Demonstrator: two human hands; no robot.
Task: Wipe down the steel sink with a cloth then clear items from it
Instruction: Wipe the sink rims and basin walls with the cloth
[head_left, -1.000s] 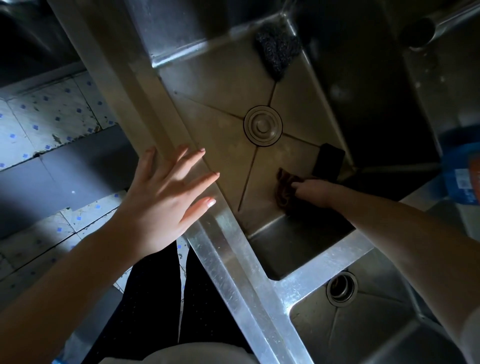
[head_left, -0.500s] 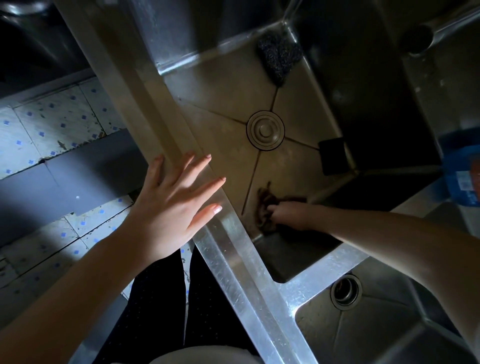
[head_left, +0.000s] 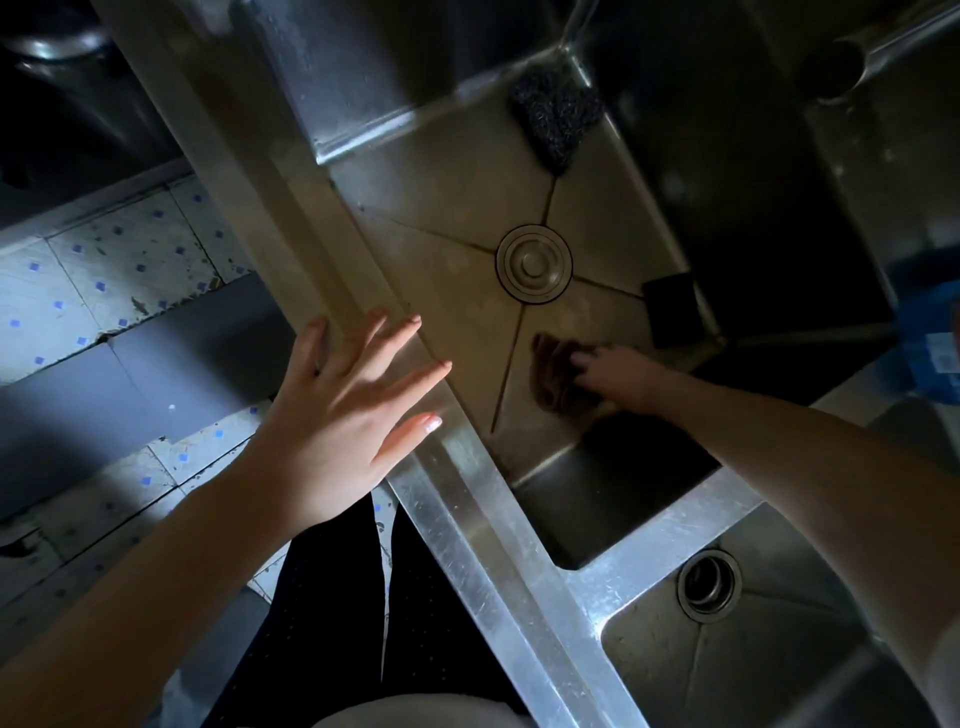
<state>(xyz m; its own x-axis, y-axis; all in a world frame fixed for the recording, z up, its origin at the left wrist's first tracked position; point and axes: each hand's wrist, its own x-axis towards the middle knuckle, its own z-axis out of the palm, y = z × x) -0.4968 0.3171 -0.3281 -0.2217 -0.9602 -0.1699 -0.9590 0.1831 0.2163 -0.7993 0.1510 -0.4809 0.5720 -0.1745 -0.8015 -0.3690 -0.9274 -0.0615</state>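
I look down into a steel sink (head_left: 447, 192) with a round drain cover (head_left: 534, 263) in the middle of its floor. My right hand (head_left: 618, 379) presses a dark brown cloth (head_left: 553, 376) flat on the sink floor, below and right of the drain. My left hand (head_left: 343, 415) rests with fingers spread on the sink's front rim (head_left: 467, 499), holding nothing. A dark scouring pad (head_left: 556, 117) lies in the far corner of the basin. A black rectangular sponge (head_left: 672, 309) leans against the right wall.
A second basin (head_left: 779, 670) with an open drain hole (head_left: 709, 582) lies at lower right, past a steel divider. A tap spout (head_left: 852, 62) juts in at top right. A blue package (head_left: 930, 353) sits at the right edge. Tiled floor and my dark trousers show at left.
My right hand slid the cloth left toward the front wall, then back right and slightly away from it. My left hand stayed on the rim.
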